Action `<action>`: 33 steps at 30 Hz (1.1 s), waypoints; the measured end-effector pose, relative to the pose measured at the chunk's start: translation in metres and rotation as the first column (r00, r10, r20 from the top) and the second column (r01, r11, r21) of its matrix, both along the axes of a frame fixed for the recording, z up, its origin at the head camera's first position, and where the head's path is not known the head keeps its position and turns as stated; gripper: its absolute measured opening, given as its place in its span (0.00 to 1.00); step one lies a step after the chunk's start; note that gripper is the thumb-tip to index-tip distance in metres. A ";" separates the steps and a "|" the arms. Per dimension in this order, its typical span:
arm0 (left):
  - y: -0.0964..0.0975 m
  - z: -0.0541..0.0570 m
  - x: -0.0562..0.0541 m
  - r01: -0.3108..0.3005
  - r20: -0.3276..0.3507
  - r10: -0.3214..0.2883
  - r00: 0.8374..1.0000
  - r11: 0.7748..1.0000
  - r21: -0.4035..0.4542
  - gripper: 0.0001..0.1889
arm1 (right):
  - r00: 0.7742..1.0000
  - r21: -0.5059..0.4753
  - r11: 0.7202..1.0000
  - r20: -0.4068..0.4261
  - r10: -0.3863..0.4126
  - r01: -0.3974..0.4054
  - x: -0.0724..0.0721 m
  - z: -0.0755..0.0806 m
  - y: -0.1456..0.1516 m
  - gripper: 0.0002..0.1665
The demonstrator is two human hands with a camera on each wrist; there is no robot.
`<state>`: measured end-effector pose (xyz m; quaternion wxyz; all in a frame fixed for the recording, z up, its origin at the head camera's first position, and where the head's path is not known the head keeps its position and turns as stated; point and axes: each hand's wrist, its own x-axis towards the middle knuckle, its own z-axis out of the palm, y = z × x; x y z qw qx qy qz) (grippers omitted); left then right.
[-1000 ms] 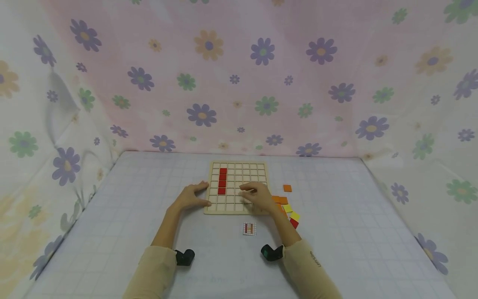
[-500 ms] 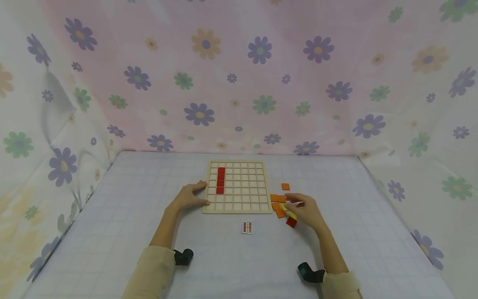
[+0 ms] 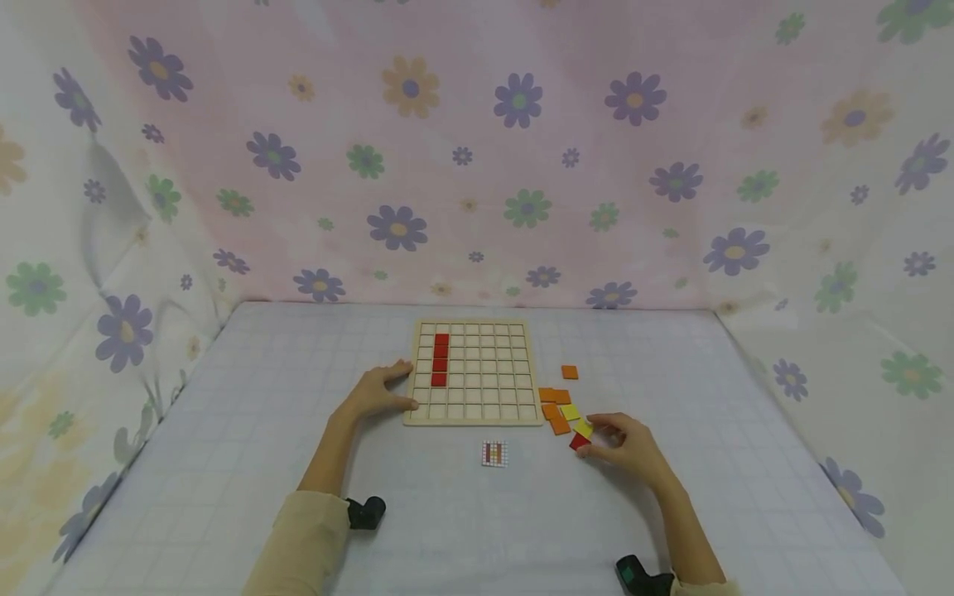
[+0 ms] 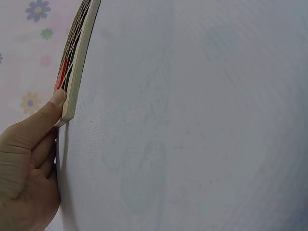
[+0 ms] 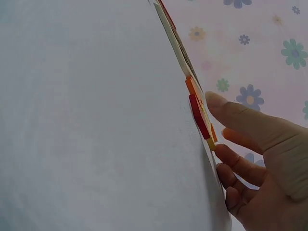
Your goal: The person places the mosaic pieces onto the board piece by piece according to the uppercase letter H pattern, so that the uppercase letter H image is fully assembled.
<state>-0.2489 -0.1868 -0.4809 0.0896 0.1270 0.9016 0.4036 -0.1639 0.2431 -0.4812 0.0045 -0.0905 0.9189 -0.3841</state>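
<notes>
Head camera view: a person sits or stands at a white-covered desk (image 3: 417,546), both arms reaching forward over a square wooden grid board (image 3: 495,415). Four red tiles (image 3: 440,365) fill neighbouring cells of the second column from the left, just as they did a second ago. The left hand (image 3: 374,393) has not moved along the board's left edge; its thumb and forefinger are spread, and the left wrist view shows the thumb resting on the rim.

The right hand (image 3: 629,447) is what has changed. One second ago it was above the board, half a second ago over the yellow tiles; now it is lower and further right, beside a loose red tile (image 3: 578,442) and the nearer yellow tile (image 3: 584,428). Its grip is apart, thumb by the red tile and forefinger by the yellow; whether either touches, I cannot tell. The farther yellow tile (image 3: 570,412), partly covered half a second ago, now shows fully. Orange tiles (image 3: 560,425) lie just beside the board's right edge, and a single orange tile (image 3: 570,372) lies apart, beyond them. A small pattern card (image 3: 495,454) lies in front of the board, and flowered cloth (image 3: 477,124) hangs behind
</notes>
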 end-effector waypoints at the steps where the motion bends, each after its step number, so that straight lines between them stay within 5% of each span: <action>1: 0.000 0.000 0.000 0.003 -0.004 -0.003 1.000 1.000 0.000 0.43 | 1.000 0.001 1.000 -0.001 -0.002 0.002 0.000 -0.001 -0.001 0.30; 7: 0.000 -0.001 0.000 -0.005 0.001 0.005 1.000 1.000 0.015 0.43 | 0.998 0.042 0.999 -0.057 -0.007 0.010 -0.001 -0.001 -0.007 0.24; 13: 0.000 -0.001 0.001 -0.016 0.010 0.016 1.000 1.000 0.017 0.43 | 1.000 0.062 0.998 -0.016 0.008 -0.007 -0.001 -0.002 -0.009 0.31; 23: 0.001 -0.002 0.001 -0.022 0.010 0.022 1.000 1.000 0.012 0.43 | 0.991 0.077 0.995 -0.122 -0.050 0.060 -0.008 -0.002 0.002 0.23; 33: 0.001 0.000 0.001 -0.021 0.008 0.021 1.000 1.000 0.019 0.42 | 0.982 0.099 0.977 -0.024 -0.190 0.191 -0.016 -0.001 -0.014 0.31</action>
